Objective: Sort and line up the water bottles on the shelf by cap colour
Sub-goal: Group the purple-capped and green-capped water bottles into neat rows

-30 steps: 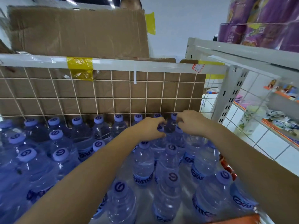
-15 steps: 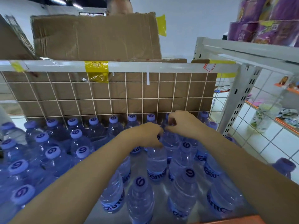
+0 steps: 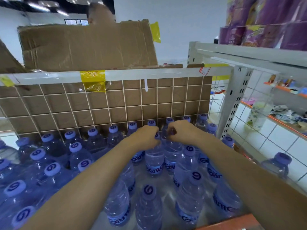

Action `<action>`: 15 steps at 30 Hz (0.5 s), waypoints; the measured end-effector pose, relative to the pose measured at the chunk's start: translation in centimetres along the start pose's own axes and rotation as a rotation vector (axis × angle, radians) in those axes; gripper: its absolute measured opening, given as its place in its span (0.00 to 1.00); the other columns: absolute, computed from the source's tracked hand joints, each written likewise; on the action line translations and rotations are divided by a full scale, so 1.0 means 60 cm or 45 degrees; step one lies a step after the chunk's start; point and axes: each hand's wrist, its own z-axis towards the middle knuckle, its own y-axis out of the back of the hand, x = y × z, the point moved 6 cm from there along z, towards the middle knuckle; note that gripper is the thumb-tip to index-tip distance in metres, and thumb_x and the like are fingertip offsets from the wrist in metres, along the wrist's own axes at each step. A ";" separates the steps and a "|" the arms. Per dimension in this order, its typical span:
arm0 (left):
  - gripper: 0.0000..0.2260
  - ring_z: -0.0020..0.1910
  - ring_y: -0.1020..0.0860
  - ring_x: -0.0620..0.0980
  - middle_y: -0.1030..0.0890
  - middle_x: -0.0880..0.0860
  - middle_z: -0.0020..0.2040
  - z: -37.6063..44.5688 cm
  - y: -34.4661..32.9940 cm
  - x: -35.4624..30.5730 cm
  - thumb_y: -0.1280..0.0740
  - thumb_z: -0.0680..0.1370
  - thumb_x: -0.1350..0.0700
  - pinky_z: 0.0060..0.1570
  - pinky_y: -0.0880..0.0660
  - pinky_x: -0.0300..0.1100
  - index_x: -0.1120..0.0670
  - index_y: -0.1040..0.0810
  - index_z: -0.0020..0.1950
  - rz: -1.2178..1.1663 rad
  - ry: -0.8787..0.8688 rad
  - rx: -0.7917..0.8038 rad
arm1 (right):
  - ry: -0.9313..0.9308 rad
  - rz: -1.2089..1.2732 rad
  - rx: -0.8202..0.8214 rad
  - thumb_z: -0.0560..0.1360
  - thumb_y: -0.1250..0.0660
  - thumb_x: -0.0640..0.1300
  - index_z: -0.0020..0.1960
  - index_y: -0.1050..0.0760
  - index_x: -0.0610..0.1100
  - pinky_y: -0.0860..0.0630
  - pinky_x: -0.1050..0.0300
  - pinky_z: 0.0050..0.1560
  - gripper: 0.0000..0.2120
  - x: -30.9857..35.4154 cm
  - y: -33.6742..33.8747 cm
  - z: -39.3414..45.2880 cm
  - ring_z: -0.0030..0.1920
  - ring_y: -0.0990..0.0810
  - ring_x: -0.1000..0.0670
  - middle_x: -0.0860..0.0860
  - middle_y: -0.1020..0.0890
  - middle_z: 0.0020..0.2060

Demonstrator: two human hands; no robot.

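**Both hands on bottle tops near the back of the shelf**

The left hand [image 3: 146,136] is curled over the cap and neck of one water bottle [image 3: 154,156], fingers wrapped down around it. Just beside it, the right hand [image 3: 181,132] pinches the top of the neighbouring bottle [image 3: 172,153], a dark purplish cap showing between its fingers. The two hands nearly touch, and both bottles stand upright, close to the back row [image 3: 132,126] that runs along the wire grid [image 3: 116,103].

The step in hand looks like setting this pair into line with that back row. To the left, a dense block of bottles with pale lilac caps [image 3: 53,168] stands in fairly even rows; in front of the hands the bottles are looser, with bare shelf [image 3: 164,190] showing between them.

The next move probably calls for sliding or lifting the two held bottles into the gaps without knocking their neighbours, then checking cap shade, since the colours are close and hard to tell apart under this light. One more bottle [image 3: 279,165] stands beyond the side mesh, well apart.
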 end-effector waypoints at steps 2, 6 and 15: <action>0.10 0.47 0.22 0.59 0.24 0.58 0.44 0.008 -0.005 0.005 0.35 0.76 0.52 0.39 0.31 0.44 0.54 0.31 0.39 -0.038 0.038 -0.023 | -0.005 0.001 -0.024 0.74 0.33 0.46 0.31 0.34 0.52 0.30 0.54 0.38 0.15 0.000 -0.001 -0.001 0.38 0.26 0.49 0.52 0.29 0.32; 0.14 0.40 0.25 0.55 0.30 0.52 0.35 0.009 -0.008 0.009 0.35 0.76 0.51 0.35 0.34 0.43 0.50 0.36 0.34 -0.079 0.139 -0.066 | 0.013 0.016 -0.048 0.73 0.33 0.44 0.29 0.36 0.52 0.34 0.56 0.33 0.17 0.002 -0.003 0.000 0.37 0.27 0.48 0.52 0.31 0.31; 0.12 0.43 0.27 0.49 0.26 0.52 0.42 -0.059 0.026 0.031 0.33 0.76 0.47 0.36 0.33 0.41 0.56 0.28 0.47 -0.055 0.166 0.194 | 0.089 0.024 -0.121 0.74 0.33 0.52 0.46 0.23 0.48 0.24 0.52 0.44 0.08 0.020 0.013 0.003 0.45 0.22 0.49 0.51 0.21 0.43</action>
